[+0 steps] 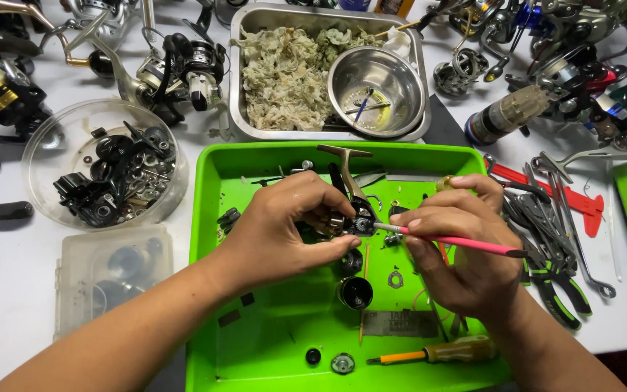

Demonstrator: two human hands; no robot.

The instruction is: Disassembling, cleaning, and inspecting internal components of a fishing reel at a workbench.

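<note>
L hand [284, 225] grips black metal fishing-reel body [355, 212] steady; R hand [459, 247] pinches thin pink-handled brush [459, 242] — dab lightly w/ tip only, over bright green plastic tray [270, 341].

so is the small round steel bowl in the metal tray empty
Not quite: the small round steel bowl stands upright, holding only a couple of thin tools.

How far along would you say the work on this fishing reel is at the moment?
Done: the reel is stripped, with small parts loose in the green tray and the clear bowl. In hand: the left hand holds the reel body; the right hand works it with a pink brush. Left: refitting the loose parts.
</note>
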